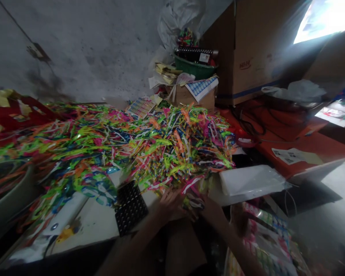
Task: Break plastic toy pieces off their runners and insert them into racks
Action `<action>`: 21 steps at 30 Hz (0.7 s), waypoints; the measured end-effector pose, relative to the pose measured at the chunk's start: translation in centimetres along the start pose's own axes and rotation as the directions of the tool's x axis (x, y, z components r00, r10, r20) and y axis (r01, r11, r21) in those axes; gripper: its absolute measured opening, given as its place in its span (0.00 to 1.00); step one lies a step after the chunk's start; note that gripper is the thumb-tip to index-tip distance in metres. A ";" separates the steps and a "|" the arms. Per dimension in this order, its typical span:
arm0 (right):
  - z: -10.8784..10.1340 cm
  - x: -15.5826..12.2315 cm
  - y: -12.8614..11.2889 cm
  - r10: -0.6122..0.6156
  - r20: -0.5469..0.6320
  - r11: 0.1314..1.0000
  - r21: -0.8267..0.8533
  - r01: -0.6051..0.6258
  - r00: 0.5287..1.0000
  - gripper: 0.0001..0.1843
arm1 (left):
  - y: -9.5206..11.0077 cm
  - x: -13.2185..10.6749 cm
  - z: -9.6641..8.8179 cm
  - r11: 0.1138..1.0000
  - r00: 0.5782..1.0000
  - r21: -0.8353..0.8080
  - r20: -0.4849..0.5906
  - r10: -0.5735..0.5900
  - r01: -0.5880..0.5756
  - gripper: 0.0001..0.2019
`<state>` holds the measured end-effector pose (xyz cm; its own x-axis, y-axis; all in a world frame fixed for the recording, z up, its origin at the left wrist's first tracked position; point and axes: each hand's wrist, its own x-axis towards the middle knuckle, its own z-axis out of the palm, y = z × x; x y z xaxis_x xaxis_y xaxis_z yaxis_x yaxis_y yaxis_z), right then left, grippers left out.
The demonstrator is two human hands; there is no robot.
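A large heap of colourful plastic pieces (pixel 161 145), long and thin in neon green, orange, pink and blue, covers the table. At its front edge lies my left hand (pixel 170 201), fingers stretched out over the pieces and somewhat blurred. Just to its right, my right hand (pixel 206 207) curls round a small bunch of pieces (pixel 194 201) with white and pink parts. Their exact kind is too blurred to make out. A black tray with rows of holes (pixel 130 207) rests to the left of my left hand.
At left stand a pale tub (pixel 14 191) and a red crate (pixel 25 113). A white plastic-wrapped packet (pixel 251 179) lies right of the heap. Behind are a green basin (pixel 197 68) and a big cardboard box (pixel 255 50). Printed packs (pixel 267 237) sit low at right.
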<state>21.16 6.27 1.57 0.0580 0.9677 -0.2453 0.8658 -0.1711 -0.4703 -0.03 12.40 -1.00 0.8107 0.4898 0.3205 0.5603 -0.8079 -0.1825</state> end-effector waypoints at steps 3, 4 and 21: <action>-0.5 -0.3 -0.1 -0.021 0.054 0.982 0.188 0.010 0.998 0.22 | 0.4 -0.6 0.4 1.000 0.999 -0.022 0.026 -0.020 0.021 0.23; -0.7 -0.4 -0.2 -0.056 0.059 0.968 0.248 0.040 0.997 0.22 | 0.6 -0.7 0.5 0.999 0.999 -0.029 0.029 -0.035 0.036 0.23; 3.8 -2.0 -2.1 -0.245 0.317 0.330 0.916 -0.229 0.916 0.22 | 1.3 -3.3 -0.9 0.994 0.998 -0.106 -0.059 0.029 -0.035 0.22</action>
<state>17.32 4.00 -0.19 -0.3169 0.8697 -0.3784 -0.1827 -0.4475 -0.8754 -2.11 9.48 -1.45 0.8149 0.4462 0.3698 0.5105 -0.8547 -0.0937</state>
